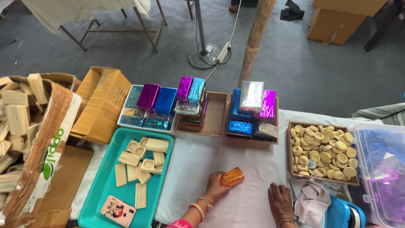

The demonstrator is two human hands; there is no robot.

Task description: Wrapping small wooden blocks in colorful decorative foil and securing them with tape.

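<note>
My left hand rests on the white table cover and holds a small block wrapped in shiny orange foil at its near end. My right hand lies flat on the cover a little to the right, fingers together, holding nothing. A pair of scissors lies just right of that hand. Foil-wrapped blocks in purple, blue and silver are stacked in a white tray, a middle wooden box and a right wooden box at the far side.
A teal tray on the left holds plain wooden blocks and a phone. A wooden box of round wooden discs sits on the right, beside a clear plastic bin. Cardboard boxes of wooden blocks stand at far left.
</note>
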